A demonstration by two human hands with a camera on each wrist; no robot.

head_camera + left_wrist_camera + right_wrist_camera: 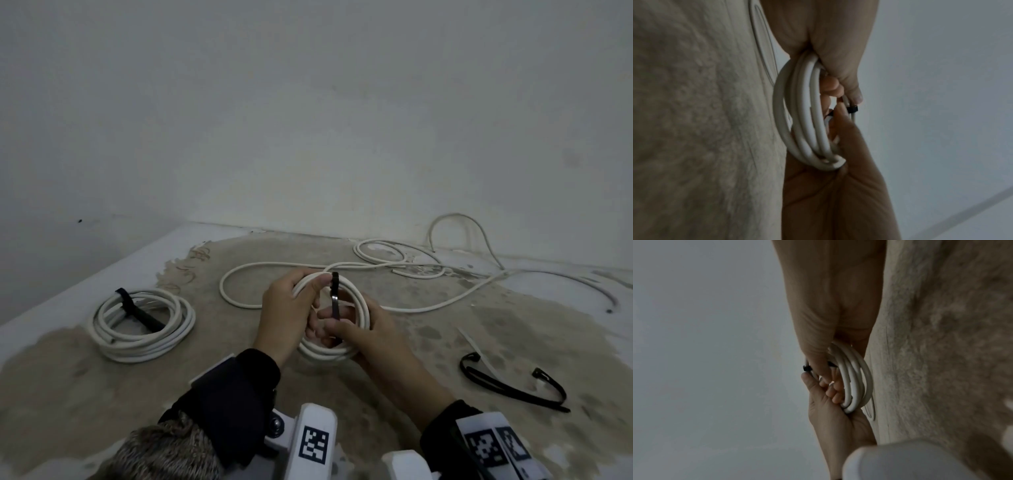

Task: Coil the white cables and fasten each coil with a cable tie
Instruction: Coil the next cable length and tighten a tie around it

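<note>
1. The left hand point(284, 315) grips the upper left part of a white cable coil point(359, 301), its thumb curled over the strands just beside the head of a black cable tie point(334, 294) and its fingers curled through the ring.
2. The right hand point(363, 339) holds the same coil from the lower right, the strands lying in its palm, while its thumb and fingers pinch the tail of the tie, which runs down across the opening of the ring.
3. In the left wrist view the coil point(807, 113) shows as several parallel strands standing on edge between the two hands, with the tie's black head point(853, 109) at the thumb tip.
4. The coil is held up off the surface, in front of the person and between both hands.
5. To the left lies a finished coil point(144, 325), flat, with a black tie around it.
6. Behind the hands a loose white cable point(445, 274) loops across the surface towards the far right, with more turns near the wall.
7. To the right, well apart from the hands, lie spare black ties point(513, 383) and a thin white strip just beside them.
8. The worn surface point(102, 394) is a patchy beige where white coating has come off; white remains along the edges.
9. A plain pale wall point(308, 120) rises behind, and the light is dim.
</note>
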